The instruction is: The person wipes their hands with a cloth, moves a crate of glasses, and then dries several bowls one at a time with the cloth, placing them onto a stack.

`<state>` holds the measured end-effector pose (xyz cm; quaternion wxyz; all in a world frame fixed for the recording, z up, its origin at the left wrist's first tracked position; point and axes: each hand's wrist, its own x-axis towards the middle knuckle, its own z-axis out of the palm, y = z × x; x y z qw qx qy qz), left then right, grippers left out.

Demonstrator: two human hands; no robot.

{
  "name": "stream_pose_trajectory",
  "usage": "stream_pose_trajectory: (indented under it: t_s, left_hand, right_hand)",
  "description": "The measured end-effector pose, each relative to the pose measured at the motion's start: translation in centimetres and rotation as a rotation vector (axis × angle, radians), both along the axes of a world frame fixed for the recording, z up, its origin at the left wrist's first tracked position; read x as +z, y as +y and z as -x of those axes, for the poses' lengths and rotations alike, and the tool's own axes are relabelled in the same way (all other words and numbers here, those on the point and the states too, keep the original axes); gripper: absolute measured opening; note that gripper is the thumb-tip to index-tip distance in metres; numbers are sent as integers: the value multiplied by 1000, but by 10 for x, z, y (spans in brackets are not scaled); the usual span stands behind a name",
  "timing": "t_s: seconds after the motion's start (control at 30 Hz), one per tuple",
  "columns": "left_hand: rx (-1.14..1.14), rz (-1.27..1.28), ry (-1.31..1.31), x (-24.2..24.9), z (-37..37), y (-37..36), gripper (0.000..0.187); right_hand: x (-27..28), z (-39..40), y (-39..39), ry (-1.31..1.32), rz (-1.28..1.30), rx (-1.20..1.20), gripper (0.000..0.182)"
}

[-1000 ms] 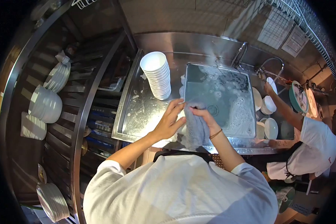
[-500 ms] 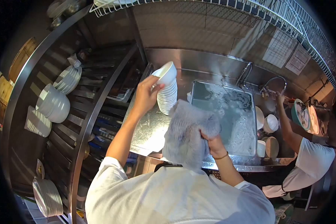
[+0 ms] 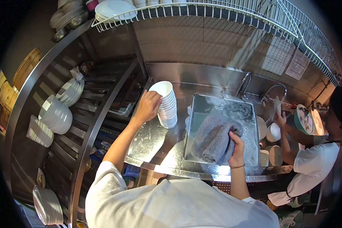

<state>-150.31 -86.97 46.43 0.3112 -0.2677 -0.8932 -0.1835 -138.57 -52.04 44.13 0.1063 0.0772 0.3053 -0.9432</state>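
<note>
A tall stack of white bowls (image 3: 168, 108) stands on the steel counter left of the sink. My left hand (image 3: 149, 105) is at the upper left side of the stack, fingers bent; whether it grips the rim is unclear. Over the soapy water of the sink basin (image 3: 250, 148), my right hand (image 3: 236, 146) holds a grey fluffy cloth (image 3: 214, 138), bunched and hanging from the fingers.
Left is a metal rack (image 3: 88, 129) with white bowls (image 3: 56, 114) and stacked plates (image 3: 48, 205). A wire shelf (image 3: 216, 10) hangs above. At right a co-worker (image 3: 317, 159) handles a dish near a faucet (image 3: 273, 89), beside a green basin (image 3: 304, 119).
The cloth and my right hand have moved right, away from the stack and over the sink. The top bowl, tilted before, now sits in the stack. My left hand has lowered slightly.
</note>
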Motion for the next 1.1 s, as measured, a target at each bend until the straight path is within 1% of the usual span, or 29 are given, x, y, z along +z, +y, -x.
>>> stream_pose_trajectory:
  t_s: [0.07,0.13,0.23,0.27,0.33,0.37,0.47,0.53,0.57,0.6,0.7,0.8,0.87,0.9,0.93,1.0,1.03,1.07,1.1]
  left_hand:
    - [9,30,-8,5,-3,-2,17]
    - [-28,8,-29,10,-3,-3,22]
    - [-5,-14,-20,15,-6,-4,27]
    - [11,14,19,15,-5,-5,31]
    - [6,-20,75,18,-9,-2,34]
    - [11,-18,89,24,-7,1,34]
    - [3,-61,93,19,-19,12,33]
    - [27,-137,105,12,-16,12,33]
    - [45,-129,135,14,-18,12,33]
    - [52,-121,105,16,-20,13,32]
    - [83,-72,84,15,-19,15,31]
    - [57,-95,74,14,-11,10,30]
    - [73,-122,105,17,-10,8,28]
    - [56,-174,99,15,-13,8,29]
    - [37,-224,98,24,-19,12,29]
    - [-71,-426,-153,42,-56,45,35]
    - [-246,-561,-331,38,-71,62,45]
    - [-261,-520,-323,35,-89,82,56]
    - [-281,-620,-368,35,-103,101,52]
  right_hand:
    - [0,3,1,0,7,-8,27]
    - [-3,9,2,61,-31,-7,35]
    - [8,12,-7,73,4,11,39]
    - [12,17,-10,112,11,19,39]
    - [19,23,-17,118,26,55,34]
    - [28,23,-22,127,1,57,33]
    - [20,35,-25,59,-80,18,31]
    - [18,42,-29,45,-68,4,29]
    - [15,46,-30,47,-36,14,29]
    - [11,50,-31,52,-2,23,28]
    - [-12,70,-34,38,8,9,27]
    - [4,63,-40,73,-20,11,26]
    - [11,60,-41,41,-11,29,26]
    - [12,59,-42,27,-1,39,26]
    - [11,57,-43,20,-1,41,26]
    - [14,58,-51,14,16,-30,26]
    - [18,52,-58,11,17,-35,26]
    - [25,43,-70,32,-49,-55,28]
    - [33,36,-79,58,-113,-67,31]
